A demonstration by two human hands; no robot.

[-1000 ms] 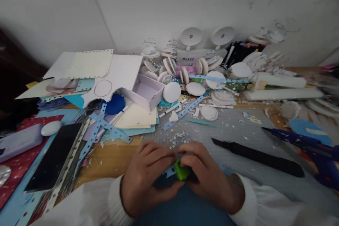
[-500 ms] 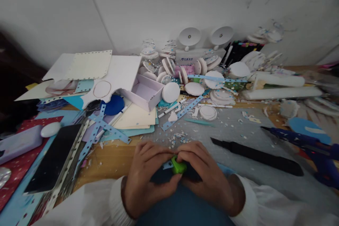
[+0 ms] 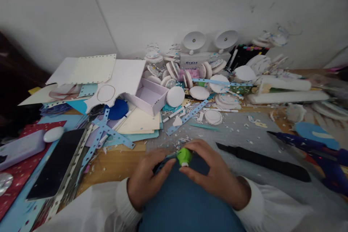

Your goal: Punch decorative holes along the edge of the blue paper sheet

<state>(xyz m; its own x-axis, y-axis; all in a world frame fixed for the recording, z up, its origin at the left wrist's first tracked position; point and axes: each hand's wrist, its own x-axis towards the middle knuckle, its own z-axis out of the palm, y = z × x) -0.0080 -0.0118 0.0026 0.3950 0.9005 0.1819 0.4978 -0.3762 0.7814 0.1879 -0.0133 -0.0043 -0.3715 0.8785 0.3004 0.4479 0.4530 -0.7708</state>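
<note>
A small green punch tool sits between my two hands at the near edge of the desk. My right hand pinches it from the right with thumb and fingers. My left hand grips the edge of a large blue sheet that lies under both hands, its fingers curled on the sheet just left of the punch. White sleeves cover both wrists.
A black craft knife lies to the right, a blue glue gun beyond it. A phone lies at left. Perforated blue strips, white foam discs, a lilac box and paper scraps crowd the desk's back.
My hands have spread apart a little and moved forward. The green punch now stands upright and more exposed, and more of the blue sheet shows beneath my hands.
</note>
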